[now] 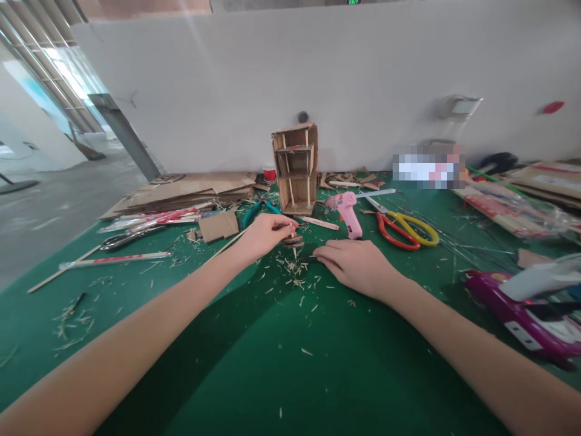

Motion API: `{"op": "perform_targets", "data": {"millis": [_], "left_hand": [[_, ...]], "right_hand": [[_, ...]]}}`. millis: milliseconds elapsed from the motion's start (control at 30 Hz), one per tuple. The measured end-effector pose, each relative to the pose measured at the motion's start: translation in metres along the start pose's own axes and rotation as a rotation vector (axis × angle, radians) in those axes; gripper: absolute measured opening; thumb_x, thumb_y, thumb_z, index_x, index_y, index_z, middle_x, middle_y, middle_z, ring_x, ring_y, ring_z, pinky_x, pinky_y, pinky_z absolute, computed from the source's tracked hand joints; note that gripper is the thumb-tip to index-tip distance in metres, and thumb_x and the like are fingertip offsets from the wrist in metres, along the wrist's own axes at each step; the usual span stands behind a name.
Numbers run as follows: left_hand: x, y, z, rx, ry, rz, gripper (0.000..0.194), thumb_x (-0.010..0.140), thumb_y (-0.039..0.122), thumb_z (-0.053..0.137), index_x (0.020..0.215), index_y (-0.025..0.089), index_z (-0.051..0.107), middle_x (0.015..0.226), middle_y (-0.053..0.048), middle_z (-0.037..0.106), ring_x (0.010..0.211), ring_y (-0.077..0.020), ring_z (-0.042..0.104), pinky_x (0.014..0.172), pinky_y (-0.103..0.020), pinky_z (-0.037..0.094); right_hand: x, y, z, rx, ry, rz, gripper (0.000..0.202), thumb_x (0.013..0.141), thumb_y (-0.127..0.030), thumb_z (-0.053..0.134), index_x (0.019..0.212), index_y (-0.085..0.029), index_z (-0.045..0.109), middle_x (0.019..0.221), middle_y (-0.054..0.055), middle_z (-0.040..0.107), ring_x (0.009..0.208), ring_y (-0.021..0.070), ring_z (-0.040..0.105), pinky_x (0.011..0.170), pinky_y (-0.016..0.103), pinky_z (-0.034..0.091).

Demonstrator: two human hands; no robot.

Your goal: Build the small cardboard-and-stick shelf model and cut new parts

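My left hand is closed in a pinch on a small brown piece with a thin pale wooden stick through it, just above the table. To its right my right hand is closed around a thin dark tool, perhaps a blade; most of it is hidden by the fingers. The tool's tip points left toward the stick. Wood shavings are scattered below both hands. Behind them stands an upright cardboard shelf-like model with stick posts. A pink glue gun lies just beyond my right hand.
Red-and-yellow-handled scissors lie to the right, with a purple device nearer me. Teal-handled pliers, a cardboard scrap and packaged sticks are on the left. Stacked cardboard lies by the wall.
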State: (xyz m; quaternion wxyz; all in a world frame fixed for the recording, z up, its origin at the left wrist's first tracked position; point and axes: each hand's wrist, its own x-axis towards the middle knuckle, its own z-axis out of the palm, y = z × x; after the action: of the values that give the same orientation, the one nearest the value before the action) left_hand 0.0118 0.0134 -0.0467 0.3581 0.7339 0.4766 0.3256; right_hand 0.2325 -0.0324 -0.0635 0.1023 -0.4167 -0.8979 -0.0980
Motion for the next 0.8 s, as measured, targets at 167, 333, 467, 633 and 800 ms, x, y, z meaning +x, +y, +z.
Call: {"op": "perform_targets", "data": {"millis": [167, 333, 467, 633, 800], "left_hand": [[0.0004, -0.0013, 0.0003, -0.004, 0.002, -0.013, 0.023, 0.083, 0.030, 0.056, 0.093, 0.017, 0.072, 0.092, -0.008, 0.074, 0.088, -0.0195, 0.067, 0.082, -0.031, 0.049], [-0.0003, 0.0013, 0.0005, 0.005, 0.002, -0.029, 0.024, 0.083, 0.032, 0.057, 0.096, 0.018, 0.071, 0.095, -0.008, 0.074, 0.089, -0.0206, 0.067, 0.081, -0.032, 0.050], [0.0004, -0.0004, 0.0002, -0.015, 0.013, -0.031, 0.022, 0.083, 0.030, 0.057, 0.095, 0.018, 0.071, 0.094, -0.008, 0.074, 0.090, -0.0205, 0.068, 0.083, -0.032, 0.049], [0.0030, -0.0069, -0.0011, -0.068, 0.013, -0.041, 0.023, 0.083, 0.028, 0.057, 0.098, 0.017, 0.070, 0.097, -0.008, 0.074, 0.093, -0.0196, 0.067, 0.086, -0.032, 0.049], [0.0032, -0.0079, -0.0013, -0.084, 0.015, -0.046, 0.025, 0.081, 0.026, 0.057, 0.101, 0.016, 0.070, 0.097, -0.008, 0.073, 0.092, -0.0189, 0.067, 0.089, -0.032, 0.048]], "right_hand": [[0.0012, -0.0026, -0.0024, -0.049, -0.019, 0.000, 0.027, 0.097, -0.027, 0.040, 0.106, -0.025, 0.066, 0.087, -0.001, 0.069, 0.079, 0.0148, 0.063, 0.053, 0.026, 0.027], [0.0016, -0.0040, -0.0056, -0.058, -0.090, -0.019, 0.029, 0.097, -0.027, 0.039, 0.108, -0.027, 0.066, 0.083, 0.000, 0.069, 0.068, 0.0127, 0.060, 0.050, 0.025, 0.022], [0.0006, -0.0052, -0.0053, -0.057, -0.103, -0.018, 0.031, 0.098, -0.028, 0.037, 0.108, -0.026, 0.065, 0.082, 0.000, 0.068, 0.063, 0.0117, 0.058, 0.049, 0.025, 0.020], [-0.0016, -0.0054, -0.0053, -0.062, -0.089, 0.014, 0.030, 0.098, -0.030, 0.037, 0.109, -0.026, 0.065, 0.085, 0.000, 0.069, 0.065, 0.0126, 0.059, 0.048, 0.026, 0.020], [-0.0029, -0.0010, -0.0046, -0.022, -0.042, 0.018, 0.031, 0.098, -0.031, 0.036, 0.109, -0.025, 0.065, 0.093, 0.001, 0.070, 0.077, 0.0143, 0.062, 0.052, 0.026, 0.027]]}}
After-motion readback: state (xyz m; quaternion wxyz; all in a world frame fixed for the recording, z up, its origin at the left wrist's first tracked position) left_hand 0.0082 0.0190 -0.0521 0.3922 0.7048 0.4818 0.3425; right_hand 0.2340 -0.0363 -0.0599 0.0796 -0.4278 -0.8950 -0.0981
